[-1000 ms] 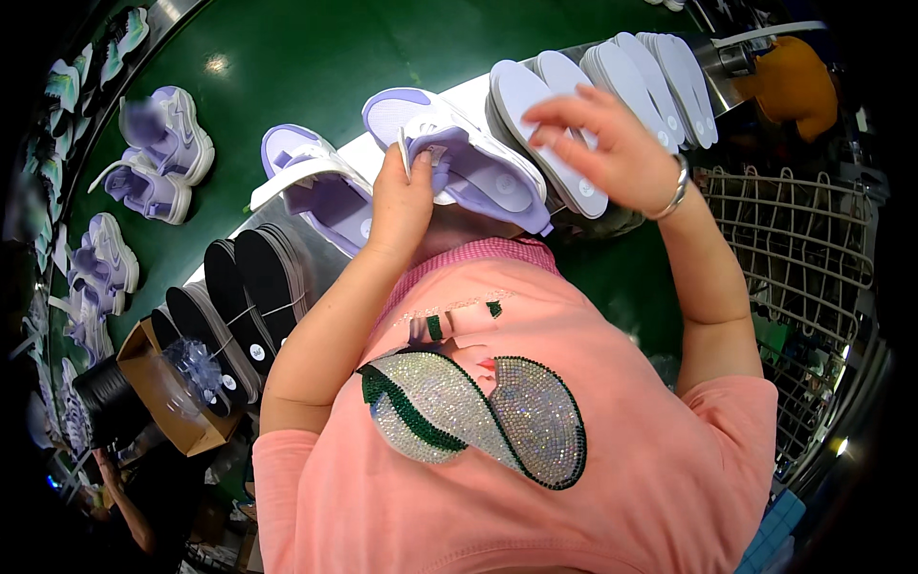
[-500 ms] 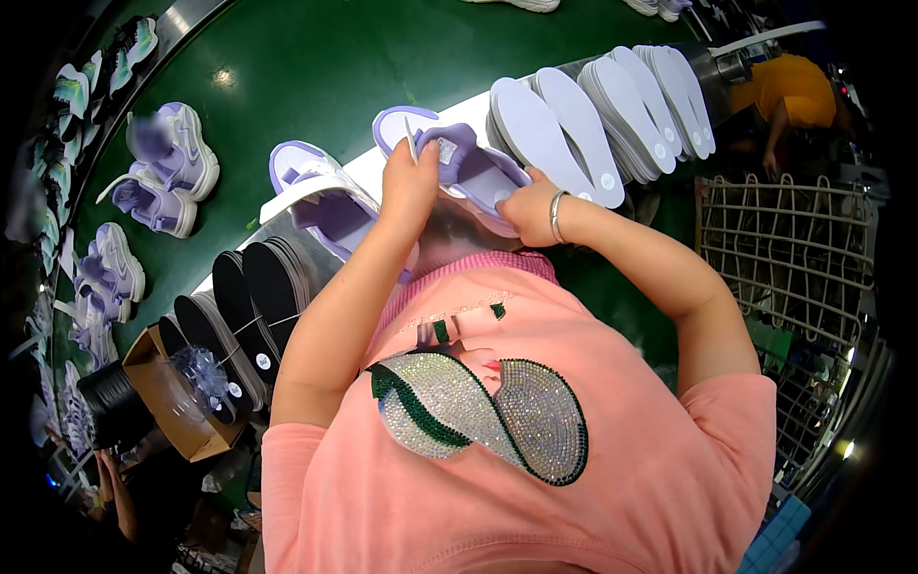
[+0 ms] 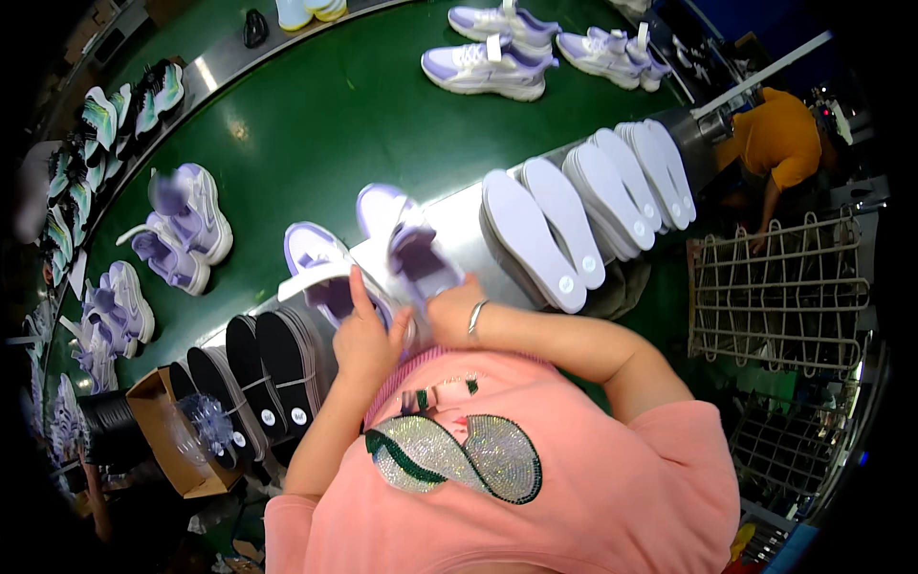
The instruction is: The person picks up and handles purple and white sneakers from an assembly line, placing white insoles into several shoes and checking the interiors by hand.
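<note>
My right hand (image 3: 452,311), with a silver bangle at its wrist, grips the heel of a white and lilac sneaker (image 3: 421,253). That shoe stands with its toe pointing away from me. To its left lies a matching sneaker (image 3: 320,251), a white strap across its tongue. Over the heel end of this left shoe is my left hand (image 3: 368,335), index finger and thumb stretched apart; its other fingers are partly hidden. Both shoes rest on the light metal edge of the green table, close to my body.
Stacks of white insoles (image 3: 535,230) lie right of the shoes, black insoles (image 3: 287,364) left. More lilac sneakers (image 3: 488,69) stand on the green surface (image 3: 316,115). An open carton (image 3: 158,411) sits at lower left, a wire rack (image 3: 775,297) at right. A person in orange (image 3: 779,134) is beyond.
My left hand has let go of the right sneaker and moved toward the left one. The right sneaker has come down beside its mate, with my right hand still at its heel. The view has shifted.
</note>
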Tool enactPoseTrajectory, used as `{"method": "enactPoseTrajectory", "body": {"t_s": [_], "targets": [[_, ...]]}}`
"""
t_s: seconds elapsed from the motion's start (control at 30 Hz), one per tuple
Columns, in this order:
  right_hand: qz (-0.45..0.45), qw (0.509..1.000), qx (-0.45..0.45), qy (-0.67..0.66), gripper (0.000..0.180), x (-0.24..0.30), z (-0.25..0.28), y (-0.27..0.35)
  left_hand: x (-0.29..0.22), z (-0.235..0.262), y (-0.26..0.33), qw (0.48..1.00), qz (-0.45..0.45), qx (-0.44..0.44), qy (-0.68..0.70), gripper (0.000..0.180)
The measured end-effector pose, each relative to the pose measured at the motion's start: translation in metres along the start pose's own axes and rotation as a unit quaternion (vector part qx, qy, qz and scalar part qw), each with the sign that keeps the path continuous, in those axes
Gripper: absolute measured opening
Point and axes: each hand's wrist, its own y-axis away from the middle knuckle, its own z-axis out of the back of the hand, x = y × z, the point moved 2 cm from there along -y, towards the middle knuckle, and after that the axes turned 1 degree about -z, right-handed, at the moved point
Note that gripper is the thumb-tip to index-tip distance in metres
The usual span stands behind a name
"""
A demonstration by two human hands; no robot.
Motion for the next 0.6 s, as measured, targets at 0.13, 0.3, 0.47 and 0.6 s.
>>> {"method": "enactPoseTrajectory", "body": {"t_s": [0.13, 0.3, 0.47, 0.6], "targets": [[0.070, 0.997, -0.018, -0.039, 0.033, 0.016, 0.007, -0.006, 0.004, -0.007, -0.028, 0.998, 0.062, -0.006, -0.014, 0.075], [0.327, 0.840, -0.420, -0.106, 0.025, -0.012, 0.052, 0.018, 0.047, 0.008, -0.085, 0.994, 0.034, -0.074, -0.079, 0.068], [0.244, 0.850, -0.449, -0.126, 0.017, -0.094, 0.098, -0.006, 0.044, 0.078, -0.144, 0.975, 0.093, -0.190, -0.063, 0.067], [0.085, 0.880, -0.460, -0.081, 0.019, -0.172, 0.122, -0.035, 0.042, 0.065, -0.152, 0.952, -0.004, -0.307, -0.007, 0.055]]}}
